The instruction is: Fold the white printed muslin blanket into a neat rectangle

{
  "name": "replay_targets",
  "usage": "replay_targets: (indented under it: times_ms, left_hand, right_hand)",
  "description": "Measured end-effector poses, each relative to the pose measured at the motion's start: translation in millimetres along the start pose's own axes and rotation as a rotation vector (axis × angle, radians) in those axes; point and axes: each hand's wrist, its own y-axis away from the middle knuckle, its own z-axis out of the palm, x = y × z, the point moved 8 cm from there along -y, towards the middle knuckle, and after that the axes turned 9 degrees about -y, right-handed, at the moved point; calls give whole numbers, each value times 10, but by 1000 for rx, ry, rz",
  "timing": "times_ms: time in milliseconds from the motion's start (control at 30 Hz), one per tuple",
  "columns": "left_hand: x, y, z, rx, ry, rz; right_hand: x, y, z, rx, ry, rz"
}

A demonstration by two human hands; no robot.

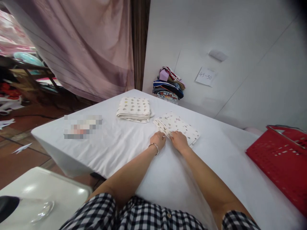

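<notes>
Fingers pinched, my left hand (158, 140) and my right hand (179, 140) meet close together over the table, gripping the upper edge of a clear plastic bag (192, 188). The bag hangs toward my body, and its outline is faint. Just beyond my fingers lies a folded white cloth (178, 121) with small dark motifs; my right hand overlaps its near edge. Left of it and farther back sits another folded white cloth (134, 108) with rows of tan motifs, apart from both hands.
A white-covered table (107, 147) carries a blurred-out item (82, 127) at left and a red plastic basket (280, 156) at right. A stack of folded clothes (169, 84) stands against the wall behind. A white stool (48, 191) is at lower left; a pink curtain (100, 41) hangs behind.
</notes>
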Motion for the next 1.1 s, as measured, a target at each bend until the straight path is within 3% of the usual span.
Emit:
replay_targets:
  times_ms: [167, 633, 1100]
  left_hand:
    - [17, -28, -7, 35, -15, 54]
    - [42, -8, 2, -35, -69, 57]
    - [42, -24, 17, -37, -43, 47]
  right_hand:
    - [-5, -8, 26, -19, -14, 3]
    - [-94, -20, 6, -133, 140, -33]
    - [-105, 50, -13, -55, 132, -27]
